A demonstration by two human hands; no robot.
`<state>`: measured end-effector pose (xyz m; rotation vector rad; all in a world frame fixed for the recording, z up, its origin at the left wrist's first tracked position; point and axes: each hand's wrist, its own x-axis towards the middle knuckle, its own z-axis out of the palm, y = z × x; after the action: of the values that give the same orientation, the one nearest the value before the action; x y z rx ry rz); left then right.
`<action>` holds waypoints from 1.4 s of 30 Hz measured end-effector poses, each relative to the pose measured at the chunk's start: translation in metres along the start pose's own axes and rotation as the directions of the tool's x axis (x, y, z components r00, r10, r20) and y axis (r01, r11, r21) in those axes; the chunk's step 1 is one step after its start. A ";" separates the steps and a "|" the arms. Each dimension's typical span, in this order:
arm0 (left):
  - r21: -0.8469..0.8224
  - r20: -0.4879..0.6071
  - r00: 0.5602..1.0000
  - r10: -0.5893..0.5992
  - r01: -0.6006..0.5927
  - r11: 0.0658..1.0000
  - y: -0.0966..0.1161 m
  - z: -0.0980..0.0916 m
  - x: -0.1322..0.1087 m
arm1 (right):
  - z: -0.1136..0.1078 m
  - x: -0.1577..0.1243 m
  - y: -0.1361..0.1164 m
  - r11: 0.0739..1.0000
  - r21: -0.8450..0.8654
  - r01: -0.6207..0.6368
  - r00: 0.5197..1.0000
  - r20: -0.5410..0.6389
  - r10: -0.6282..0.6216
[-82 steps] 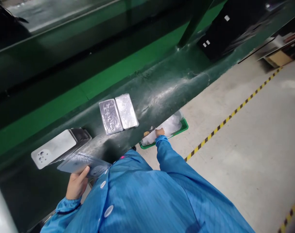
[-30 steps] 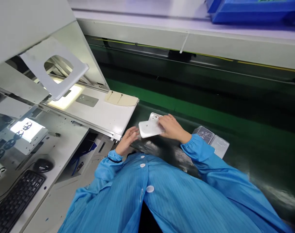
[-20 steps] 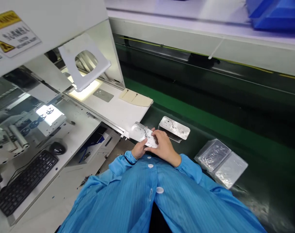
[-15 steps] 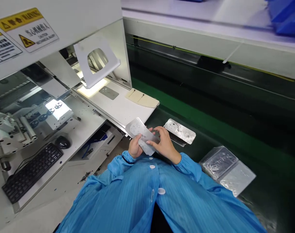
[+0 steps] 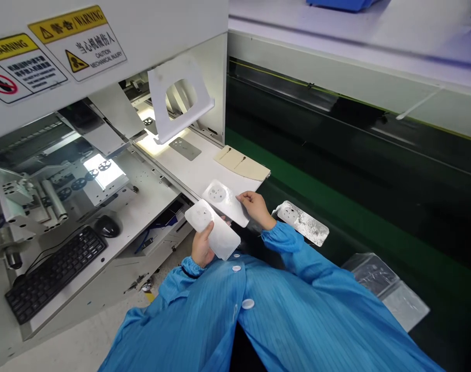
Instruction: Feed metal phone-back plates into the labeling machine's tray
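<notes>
Low in front of my body, my left hand (image 5: pixel 203 247) grips a stack of silvery rounded plates (image 5: pixel 215 232), thumb on top. Between the thumb and fingers of my right hand (image 5: pixel 256 206) is the edge of a single thin sheet (image 5: pixel 225 200), shaped like a phone back with a round patch of holes. That sheet is apart from the stack, tilted over the white machine shelf (image 5: pixel 196 173). A matching grey plate (image 5: pixel 185 149) lies flat farther back on the shelf. To the right, more shiny plates (image 5: pixel 305 222) rest on the dark belt.
A white bracket (image 5: pixel 183 111) with a cut-out stands over the shelf. Beside it lies a cream board (image 5: pixel 242 163). Keyboard (image 5: pixel 57 274) and mouse (image 5: pixel 107 226) are at left. Clear plastic bags (image 5: pixel 390 289) sit on the dark green belt (image 5: pixel 375 206). A warning-labelled machine cover (image 5: pixel 142 26) overhangs at upper left.
My right hand has drawn a single sheet away from the stack, up and forward toward the shelf. My left hand has moved slightly left with the stack. The whole view has shifted.
</notes>
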<state>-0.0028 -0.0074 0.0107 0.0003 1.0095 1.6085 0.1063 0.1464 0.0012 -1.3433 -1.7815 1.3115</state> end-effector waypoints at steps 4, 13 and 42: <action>0.006 -0.001 1.000 -0.027 0.027 1.000 0.015 -0.013 -0.001 | 0.006 0.047 -0.009 0.974 -0.225 0.020 0.995 -0.087 -0.040; -0.014 -0.033 0.999 -0.002 0.001 1.000 0.034 -0.025 0.006 | 0.048 0.009 -0.004 0.586 -0.677 0.445 0.896 0.331 -0.297; -0.014 -0.013 1.000 -0.011 0.010 1.000 0.041 -0.027 0.012 | 0.056 0.034 0.000 0.559 -0.722 0.408 0.913 0.316 -0.258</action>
<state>-0.0536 -0.0117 0.0121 -0.0248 1.0068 1.6078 0.0471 0.1569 -0.0242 -1.1744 -2.7533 0.4108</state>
